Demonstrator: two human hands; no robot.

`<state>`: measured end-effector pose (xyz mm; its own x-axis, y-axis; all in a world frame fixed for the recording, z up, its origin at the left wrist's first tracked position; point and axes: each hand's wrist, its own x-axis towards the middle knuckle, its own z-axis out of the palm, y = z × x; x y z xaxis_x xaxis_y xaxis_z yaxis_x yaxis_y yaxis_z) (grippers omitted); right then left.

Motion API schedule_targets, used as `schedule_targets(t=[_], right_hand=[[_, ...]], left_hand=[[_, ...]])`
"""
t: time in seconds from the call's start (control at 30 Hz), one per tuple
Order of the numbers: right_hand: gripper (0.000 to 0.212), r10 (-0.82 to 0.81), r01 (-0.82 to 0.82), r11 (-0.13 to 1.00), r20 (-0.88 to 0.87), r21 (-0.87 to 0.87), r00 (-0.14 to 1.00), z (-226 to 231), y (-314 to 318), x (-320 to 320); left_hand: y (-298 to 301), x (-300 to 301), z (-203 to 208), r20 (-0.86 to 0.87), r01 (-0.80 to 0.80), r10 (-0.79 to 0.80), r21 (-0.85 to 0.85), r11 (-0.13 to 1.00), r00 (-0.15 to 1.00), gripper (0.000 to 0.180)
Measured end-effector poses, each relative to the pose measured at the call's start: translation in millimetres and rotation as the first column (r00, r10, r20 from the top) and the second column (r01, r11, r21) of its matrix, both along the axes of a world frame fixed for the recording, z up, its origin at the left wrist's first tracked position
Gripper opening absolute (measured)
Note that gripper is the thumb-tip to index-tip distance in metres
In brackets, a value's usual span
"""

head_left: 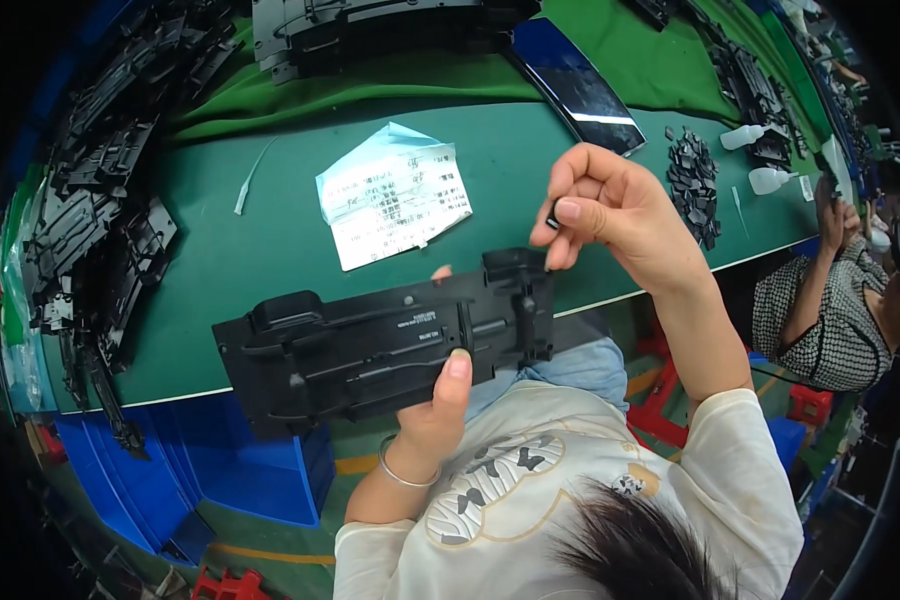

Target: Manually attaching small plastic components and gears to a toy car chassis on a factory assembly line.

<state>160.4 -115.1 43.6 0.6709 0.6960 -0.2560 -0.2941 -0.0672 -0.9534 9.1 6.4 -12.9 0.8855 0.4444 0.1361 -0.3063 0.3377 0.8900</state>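
Over the near edge of the green surface (225, 225), the left hand (432, 425) gripped a black molded plate (375, 345), while the right hand (610, 205) pinched a small dark piece (552, 219) near its right end.

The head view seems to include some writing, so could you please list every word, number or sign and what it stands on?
White paper: rows of dark characters, not copied here; many are blurred.
Black panel in the left hand: tiny pale lettering, not copied here; too small to read surely.
White shirt: letter-like shapes; whether text, I cannot tell.
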Motion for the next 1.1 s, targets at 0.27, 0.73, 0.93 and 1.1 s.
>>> schedule_targets(t=[0.27,0.73,0.93,1.1], right_hand=[[0.015,0.086,-0.081,0.995,0.099,-0.058,0.991,0.3,15.7,11.7],[0.010,0.285,-0.093,0.942,0.626,-0.321,0.726,5.0,36.4,18.7],[0.012,0.303,-0.069,0.928,0.637,-0.366,0.709,5.8,53.1,17.7],[0.013,0.420,-0.172,0.902,0.713,-0.395,0.562,-5.0,63.9,25.7]], left_hand=[[4.8,-2.1,-2.6,-0.040,0.078,-0.076,0.072,0.994,0.996,0.046],[5.8,-0.4,-5.5,-0.029,0.133,-0.130,0.109,0.985,0.991,0.040],[9.1,-0.3,-1.3,-0.082,0.168,-0.160,0.113,0.979,0.984,0.037],[11.0,-0.7,-3.9,-0.093,0.177,-0.163,0.162,0.971,0.982,0.042]])
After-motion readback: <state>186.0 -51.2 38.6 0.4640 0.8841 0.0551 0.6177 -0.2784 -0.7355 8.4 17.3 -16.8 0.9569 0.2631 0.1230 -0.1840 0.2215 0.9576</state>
